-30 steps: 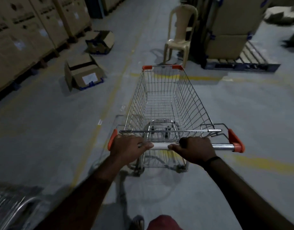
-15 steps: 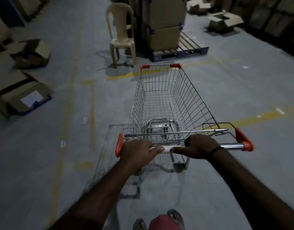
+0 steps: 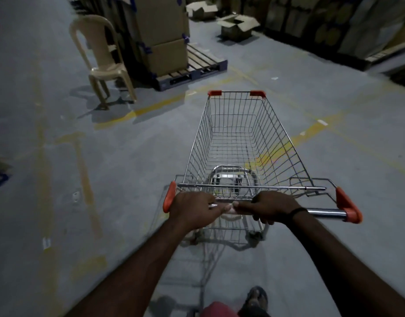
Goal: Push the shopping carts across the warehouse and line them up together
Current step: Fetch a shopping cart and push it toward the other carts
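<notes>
Light: dim, we read a bluish cast on the floor (image 3: pixel 128 179) | Shadows: soft, beneath the chair (image 3: pixel 105 69) and the cart (image 3: pixel 201 143) | Blur: motion smear toward frame edges | Distortion: wide-angle bowing at borders

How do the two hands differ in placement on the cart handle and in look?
The left hand grips the handle beside its left orange cap; the right hand grips near the middle, leaving bare chrome before the right cap. The right hand has a dark band at its wrist; the left hand has none. Both curl over the bar, knuckles up, thumbs nearly meeting.
</notes>
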Demonstrator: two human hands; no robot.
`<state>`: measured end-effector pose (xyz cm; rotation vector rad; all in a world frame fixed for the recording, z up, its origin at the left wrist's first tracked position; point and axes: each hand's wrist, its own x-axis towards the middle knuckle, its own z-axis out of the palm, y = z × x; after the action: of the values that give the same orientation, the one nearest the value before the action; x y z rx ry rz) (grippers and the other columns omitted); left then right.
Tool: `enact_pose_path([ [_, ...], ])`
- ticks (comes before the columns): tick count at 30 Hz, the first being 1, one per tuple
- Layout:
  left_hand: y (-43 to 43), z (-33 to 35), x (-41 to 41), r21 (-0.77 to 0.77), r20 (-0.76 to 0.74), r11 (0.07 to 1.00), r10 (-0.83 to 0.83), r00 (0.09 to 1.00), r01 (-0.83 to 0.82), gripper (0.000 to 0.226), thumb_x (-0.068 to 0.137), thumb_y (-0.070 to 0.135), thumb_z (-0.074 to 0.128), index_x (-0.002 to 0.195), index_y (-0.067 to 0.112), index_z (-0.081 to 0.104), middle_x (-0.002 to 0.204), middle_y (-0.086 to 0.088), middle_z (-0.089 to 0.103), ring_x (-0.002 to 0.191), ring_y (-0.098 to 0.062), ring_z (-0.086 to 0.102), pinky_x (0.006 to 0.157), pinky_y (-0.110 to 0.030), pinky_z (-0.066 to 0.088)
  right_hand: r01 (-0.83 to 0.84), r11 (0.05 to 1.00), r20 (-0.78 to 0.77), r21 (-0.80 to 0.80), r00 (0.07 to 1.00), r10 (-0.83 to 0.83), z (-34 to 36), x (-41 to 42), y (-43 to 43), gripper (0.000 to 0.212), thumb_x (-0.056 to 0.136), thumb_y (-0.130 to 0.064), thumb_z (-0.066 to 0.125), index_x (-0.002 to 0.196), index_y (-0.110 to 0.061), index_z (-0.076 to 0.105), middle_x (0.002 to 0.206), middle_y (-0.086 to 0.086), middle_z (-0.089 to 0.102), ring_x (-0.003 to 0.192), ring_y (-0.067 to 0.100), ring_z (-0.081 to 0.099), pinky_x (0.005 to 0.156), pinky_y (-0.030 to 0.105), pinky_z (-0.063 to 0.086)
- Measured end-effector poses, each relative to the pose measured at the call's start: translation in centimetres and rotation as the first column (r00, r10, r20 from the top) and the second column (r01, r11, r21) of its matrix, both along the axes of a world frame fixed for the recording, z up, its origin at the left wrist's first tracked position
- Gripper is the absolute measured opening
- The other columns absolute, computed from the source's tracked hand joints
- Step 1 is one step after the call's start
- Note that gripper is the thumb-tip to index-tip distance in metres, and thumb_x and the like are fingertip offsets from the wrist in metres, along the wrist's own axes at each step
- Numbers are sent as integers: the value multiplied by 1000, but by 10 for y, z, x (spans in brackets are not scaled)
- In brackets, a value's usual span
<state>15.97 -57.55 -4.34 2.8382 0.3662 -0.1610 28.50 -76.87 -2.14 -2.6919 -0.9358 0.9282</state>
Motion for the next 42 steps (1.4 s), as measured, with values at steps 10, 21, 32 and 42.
enact_pose_path([
  [10,-55,14,90,10,-132,984,-177,975,180,80,75,93,26,108,35,71,111,5,73,113,-18,63,106,-41,33,113,993,350,24,930,-114,-12,39,-75,91,71,-97,18,60,-18,60,60,-4,56,69,18,61,68,29,50],
  [21,-152,16,209,39,-166,942,-322,932,333,93,71,98,15,106,33,72,107,4,73,111,-18,64,105,-45,31,313,950,421,14,859,-290,-7,116,-178,93,70,-97,16,83,-24,73,63,-5,54,81,20,65,66,28,43],
  [32,-244,9,313,58,-95,841,-531,842,537,75,82,87,23,97,31,70,98,5,73,100,-18,66,86,-35,44,431,902,459,24,797,-393,-13,173,-279,85,78,-92,19,88,-24,69,82,0,70,89,22,68,75,32,50],
  [42,-316,6,454,98,-66,682,-722,688,725,76,78,91,25,95,32,70,93,5,72,97,-16,66,82,-34,39,623,780,517,58,650,-557,-14,247,-342,71,78,-91,24,78,-27,53,83,-2,70,86,22,68,74,32,49],
])
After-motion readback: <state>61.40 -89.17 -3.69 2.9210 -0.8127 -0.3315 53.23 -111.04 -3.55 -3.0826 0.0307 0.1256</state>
